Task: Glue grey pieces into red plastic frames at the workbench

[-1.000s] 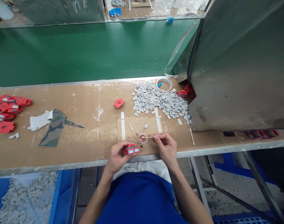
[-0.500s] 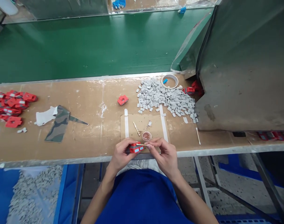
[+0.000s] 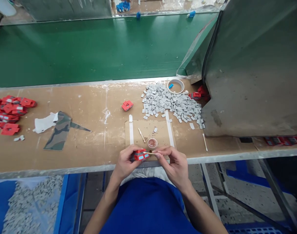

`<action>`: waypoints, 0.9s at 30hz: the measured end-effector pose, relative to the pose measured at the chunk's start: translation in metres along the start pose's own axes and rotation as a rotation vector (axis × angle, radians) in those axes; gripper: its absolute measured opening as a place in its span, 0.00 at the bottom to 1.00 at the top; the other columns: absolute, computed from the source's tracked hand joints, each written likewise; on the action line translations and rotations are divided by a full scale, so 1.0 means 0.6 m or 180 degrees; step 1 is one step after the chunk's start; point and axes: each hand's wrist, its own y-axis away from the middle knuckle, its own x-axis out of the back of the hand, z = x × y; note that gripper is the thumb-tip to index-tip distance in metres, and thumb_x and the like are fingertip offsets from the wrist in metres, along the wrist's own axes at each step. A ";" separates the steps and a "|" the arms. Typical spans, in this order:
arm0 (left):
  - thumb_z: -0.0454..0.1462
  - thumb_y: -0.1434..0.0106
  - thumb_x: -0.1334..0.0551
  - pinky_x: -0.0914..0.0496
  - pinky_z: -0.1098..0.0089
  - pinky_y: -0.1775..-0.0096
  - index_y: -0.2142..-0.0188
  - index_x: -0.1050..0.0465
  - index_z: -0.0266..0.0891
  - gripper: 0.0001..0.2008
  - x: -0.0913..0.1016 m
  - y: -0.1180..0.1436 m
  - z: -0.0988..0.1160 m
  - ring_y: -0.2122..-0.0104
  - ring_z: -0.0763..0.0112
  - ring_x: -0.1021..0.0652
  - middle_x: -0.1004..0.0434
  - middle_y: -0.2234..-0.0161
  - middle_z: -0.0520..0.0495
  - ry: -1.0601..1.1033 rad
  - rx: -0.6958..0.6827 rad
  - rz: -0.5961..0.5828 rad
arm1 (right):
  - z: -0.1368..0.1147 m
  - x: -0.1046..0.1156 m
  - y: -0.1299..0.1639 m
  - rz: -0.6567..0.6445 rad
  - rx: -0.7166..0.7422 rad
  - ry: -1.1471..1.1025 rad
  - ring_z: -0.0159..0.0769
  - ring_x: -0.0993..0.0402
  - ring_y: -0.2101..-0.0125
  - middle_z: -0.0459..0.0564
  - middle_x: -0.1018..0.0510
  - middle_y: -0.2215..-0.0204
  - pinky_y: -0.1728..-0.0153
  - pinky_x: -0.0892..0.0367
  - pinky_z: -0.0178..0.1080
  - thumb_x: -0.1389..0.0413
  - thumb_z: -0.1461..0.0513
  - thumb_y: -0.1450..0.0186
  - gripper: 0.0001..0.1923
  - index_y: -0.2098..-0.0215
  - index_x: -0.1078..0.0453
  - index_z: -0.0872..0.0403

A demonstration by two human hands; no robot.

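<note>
The left hand (image 3: 125, 162) is closed around a small red block (image 3: 141, 155) at the near edge of the bench, and the right hand (image 3: 174, 162) pinches a thin wooden stick (image 3: 149, 153) whose tip touches the block's top. Just beyond the hands sits a little cup (image 3: 152, 143), with a pile of grey pieces (image 3: 171, 104) farther back to the right.

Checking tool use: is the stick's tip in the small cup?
No, the stick in the right hand touches the red part, not the cup.

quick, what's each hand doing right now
Left hand: closed on the red part.
Right hand: pinching the thin stick, tip at the red part.
</note>
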 end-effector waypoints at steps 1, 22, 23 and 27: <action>0.39 0.37 0.28 0.25 0.68 0.61 0.58 0.19 0.38 0.10 0.000 0.001 -0.002 0.64 0.63 0.17 0.14 0.62 0.41 0.0026 0.0043 0.0008 | 0.002 0.007 -0.001 0.0049 0.0004 0.0017 0.41 0.15 0.67 0.52 0.14 0.68 0.65 0.21 0.41 0.39 0.57 0.27 0.09 0.65 0.26 0.49; 0.36 0.36 0.31 0.23 0.70 0.61 0.56 0.20 0.37 0.09 0.006 0.002 -0.013 0.64 0.64 0.15 0.12 0.61 0.41 -0.0047 -0.0034 -0.0027 | 0.100 0.122 -0.154 -0.0211 0.0540 0.1976 0.43 0.23 0.60 0.53 0.20 0.60 0.59 0.28 0.42 0.48 0.63 0.25 0.09 0.58 0.25 0.51; 0.35 0.36 0.31 0.23 0.71 0.61 0.56 0.20 0.37 0.09 0.006 0.002 -0.013 0.64 0.64 0.15 0.12 0.61 0.42 -0.0063 -0.0050 -0.0036 | 0.102 0.125 -0.168 -0.0341 0.0588 0.2062 0.44 0.23 0.60 0.54 0.20 0.60 0.58 0.29 0.42 0.48 0.63 0.25 0.09 0.57 0.25 0.51; 0.35 0.36 0.31 0.23 0.72 0.62 0.56 0.20 0.38 0.08 0.004 0.002 -0.013 0.65 0.66 0.15 0.13 0.62 0.44 -0.0079 -0.0069 0.0002 | 0.103 0.104 -0.214 -0.1126 0.0696 0.2590 0.44 0.23 0.56 0.55 0.20 0.56 0.55 0.30 0.41 0.48 0.65 0.25 0.10 0.55 0.24 0.53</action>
